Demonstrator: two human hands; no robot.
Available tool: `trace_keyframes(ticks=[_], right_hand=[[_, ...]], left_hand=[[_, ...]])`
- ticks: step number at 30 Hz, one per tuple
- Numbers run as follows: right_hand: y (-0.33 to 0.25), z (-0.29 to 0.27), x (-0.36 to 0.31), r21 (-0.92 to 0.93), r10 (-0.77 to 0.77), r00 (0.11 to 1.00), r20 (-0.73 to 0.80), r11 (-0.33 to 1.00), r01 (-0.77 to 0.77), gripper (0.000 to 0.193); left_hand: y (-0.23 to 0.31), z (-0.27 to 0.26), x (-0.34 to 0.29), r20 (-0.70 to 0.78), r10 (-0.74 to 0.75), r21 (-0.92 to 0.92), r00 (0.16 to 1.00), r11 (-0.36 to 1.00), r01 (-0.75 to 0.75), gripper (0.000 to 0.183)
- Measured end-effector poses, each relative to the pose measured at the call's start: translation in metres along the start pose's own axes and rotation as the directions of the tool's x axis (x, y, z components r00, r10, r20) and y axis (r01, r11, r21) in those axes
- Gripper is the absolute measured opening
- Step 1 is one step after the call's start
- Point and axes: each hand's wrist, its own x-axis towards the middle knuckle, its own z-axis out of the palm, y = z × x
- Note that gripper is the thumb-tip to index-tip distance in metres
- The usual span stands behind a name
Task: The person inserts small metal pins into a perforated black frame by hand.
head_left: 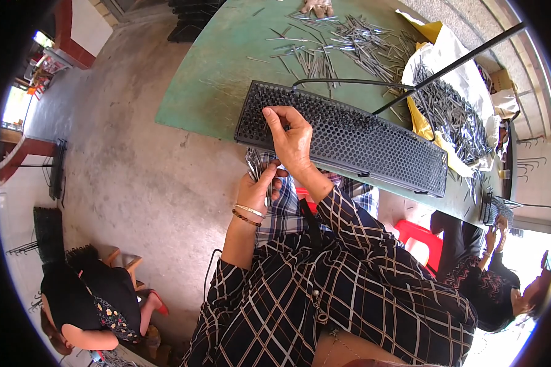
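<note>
- Nearest us: our left hand (256, 188) sits just off the table's near edge, fingers curled shut around a bundle of thin metal pins (258, 163); beaded and metal bracelets (248, 213) ring that wrist.
- Our right hand (291, 142) reaches over the near edge of the green table (214, 85) — fingertips pinched together on the top of the black perforated tray (349, 137), at its left half. We cannot tell whether a pin sits between the fingertips.
- The tray lies lengthwise along the table's near edge, tilted up toward us, a black wire handle arching behind it.
- Farther back, mid-table to far edge: loose pins (343, 43) scattered in a wide heap.
- Right side of the table: a white and yellow sack (453, 73) spilling more dark pins.
- Far edge — a gloved hand (317, 7) of another person.
- Off the table, low: one person seated at left, another at right.
</note>
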Motion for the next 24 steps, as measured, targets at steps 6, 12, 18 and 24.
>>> trace_keyframes(ticks=[6, 12, 18, 24], right_hand=[[-0.0003, 0.0018, -0.0059, -0.021, -0.039, 0.999, 0.011, 0.999, 0.039, 0.018], [0.0052, 0.0015, -0.0067, 0.007, -0.168, 0.983, 0.069, 0.986, 0.168, 0.013], [0.0001, -0.0038, -0.0072, 0.084, -0.088, 0.995, 0.051, 0.993, 0.083, 0.010], [0.0042, -0.0050, -0.0074, -0.034, -0.155, 0.984, 0.092, 0.987, 0.159, 0.010]], left_hand=[[-0.0018, -0.0017, 0.0017, -0.004, -0.008, 0.003, 1.000, 1.000, 0.008, 0.018], [-0.0030, -0.0036, 0.0021, -0.015, 0.006, -0.029, 1.000, 1.000, -0.007, 0.019], [0.0004, -0.0015, 0.0011, -0.002, -0.006, 0.009, 1.000, 1.000, 0.006, 0.018], [0.0004, -0.0038, 0.0015, -0.019, -0.008, 0.011, 1.000, 1.000, 0.009, 0.019]])
